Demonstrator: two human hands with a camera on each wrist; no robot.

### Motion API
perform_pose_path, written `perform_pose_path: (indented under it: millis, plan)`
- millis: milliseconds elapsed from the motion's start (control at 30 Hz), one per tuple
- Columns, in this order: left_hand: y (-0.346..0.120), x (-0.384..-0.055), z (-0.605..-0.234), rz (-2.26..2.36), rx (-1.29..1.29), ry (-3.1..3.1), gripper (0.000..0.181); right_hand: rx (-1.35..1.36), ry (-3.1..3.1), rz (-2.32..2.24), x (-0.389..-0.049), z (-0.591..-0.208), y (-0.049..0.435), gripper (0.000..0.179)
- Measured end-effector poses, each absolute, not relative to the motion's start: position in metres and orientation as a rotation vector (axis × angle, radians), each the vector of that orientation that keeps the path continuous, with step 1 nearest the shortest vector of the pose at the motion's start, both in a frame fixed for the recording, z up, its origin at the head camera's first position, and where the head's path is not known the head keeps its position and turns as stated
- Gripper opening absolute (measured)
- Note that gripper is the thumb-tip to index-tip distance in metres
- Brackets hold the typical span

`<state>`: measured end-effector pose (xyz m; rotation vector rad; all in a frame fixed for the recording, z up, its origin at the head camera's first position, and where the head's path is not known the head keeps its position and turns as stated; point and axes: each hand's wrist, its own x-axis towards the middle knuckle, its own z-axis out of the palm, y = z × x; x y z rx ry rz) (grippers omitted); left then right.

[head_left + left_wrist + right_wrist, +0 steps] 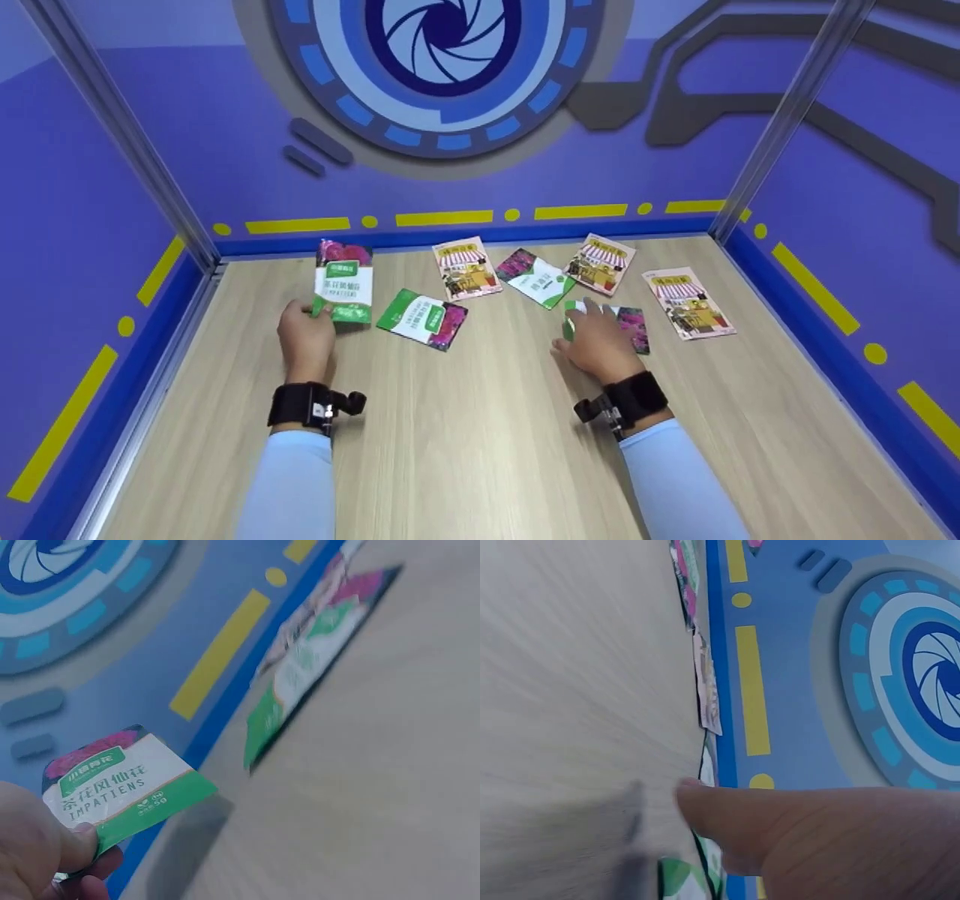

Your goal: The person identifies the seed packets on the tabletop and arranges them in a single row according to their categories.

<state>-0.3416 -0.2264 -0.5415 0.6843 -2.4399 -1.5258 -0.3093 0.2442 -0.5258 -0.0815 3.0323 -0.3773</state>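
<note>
My left hand [306, 339] pinches a seed packet [345, 281] by its green lower corner, thumb on its front. In the left wrist view this packet reads "IMPATIENS" and is tilted up off the table, casting a shadow. Over at the right, my right hand [602, 343] reaches across another green-and-white flower seed packet [634, 326], covering its middle; the magenta blossom end sticks out past the knuckles. In the right wrist view the thumb [727, 817] is extended, and the other fingers are out of sight.
Between the hands lie two more green-and-white packets [424, 319] [535, 279]. Pink packets with a striped shop awning lie at the back middle [466, 268], the back right [601, 264] and the far right [690, 304]. Blue printed panels [480, 191] wall the wooden table [450, 435].
</note>
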Motion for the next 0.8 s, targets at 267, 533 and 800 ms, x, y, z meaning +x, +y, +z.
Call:
perform_pose_path:
  millis: [267, 533, 800]
  plan:
    - [-0.180, -0.339, -0.529, -1.581, 0.496, -2.273, 0.022, -0.110, 3.234, -0.616, -0.315, -0.518, 0.233, 0.057]
    - [-0.132, -0.325, -0.515, -1.812, 0.392, -2.119, 0.015, -0.237, 3.311, -0.975, -0.323, -0.513, 0.206, 0.045]
    - [-0.094, -0.303, -0.497, -1.988, 0.302, -2.077, 0.018, -0.288, 2.827, -1.605, -0.320, -0.496, 0.171, 0.040]
